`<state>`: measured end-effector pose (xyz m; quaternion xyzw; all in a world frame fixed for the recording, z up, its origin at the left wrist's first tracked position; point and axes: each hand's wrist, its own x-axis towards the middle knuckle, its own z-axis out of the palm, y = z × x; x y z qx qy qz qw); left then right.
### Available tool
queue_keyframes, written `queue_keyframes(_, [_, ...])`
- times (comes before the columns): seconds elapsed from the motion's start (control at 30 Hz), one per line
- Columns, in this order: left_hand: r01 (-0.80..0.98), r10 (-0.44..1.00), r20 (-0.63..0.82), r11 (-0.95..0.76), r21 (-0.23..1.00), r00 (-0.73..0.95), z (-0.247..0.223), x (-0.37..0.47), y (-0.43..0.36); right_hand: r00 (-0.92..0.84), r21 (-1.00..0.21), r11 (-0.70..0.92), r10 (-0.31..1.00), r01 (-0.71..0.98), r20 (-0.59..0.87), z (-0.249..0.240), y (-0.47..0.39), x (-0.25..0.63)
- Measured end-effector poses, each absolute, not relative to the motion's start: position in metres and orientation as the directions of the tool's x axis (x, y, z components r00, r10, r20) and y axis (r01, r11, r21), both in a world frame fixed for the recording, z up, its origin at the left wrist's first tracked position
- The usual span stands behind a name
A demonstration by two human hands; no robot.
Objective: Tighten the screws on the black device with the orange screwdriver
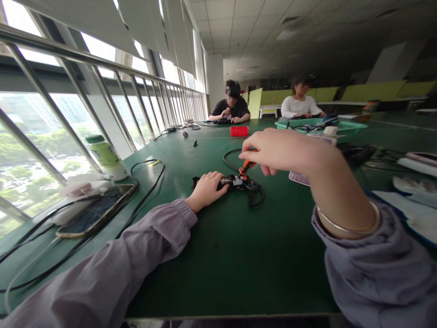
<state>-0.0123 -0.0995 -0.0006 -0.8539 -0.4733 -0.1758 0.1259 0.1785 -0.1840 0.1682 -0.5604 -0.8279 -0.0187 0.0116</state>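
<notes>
On the green table lies a long black device (235, 182) with its inner metal parts and wires exposed. A black cord loops out from it. My left hand (209, 189) grips the device's left part from above, fingers over its far side. Above the right end, my right hand (278, 148) bends down from the wrist, its fingers closed around the top of an orange-and-black screwdriver (246, 166). The screwdriver slants down to the opened part of the device. Its tip is too small to make out.
A red tray (239, 131) and a green basket (353, 129) of parts stand farther back. At left are a phone (97, 212), a bottle (106, 157) and black cables (150, 196). Two people sit at the far end. Cords and white items crowd the right.
</notes>
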Motion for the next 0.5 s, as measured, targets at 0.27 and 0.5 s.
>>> queue_keyframes(0.27, [0.855, 0.773, 0.408, -0.517, -0.036, 0.485, -0.002, -0.014, -0.099, -0.383, -0.002, 0.383, 0.922, 0.924, -0.054, 0.168, -0.182, 0.182])
queue_keyframes(0.5, [0.804, 0.595, 0.723, -0.587, 0.094, 0.351, 0.029, -0.005, -0.139, -0.412, 0.063, 0.408, 0.908, 0.911, 0.074, 0.168, -0.175, 0.192])
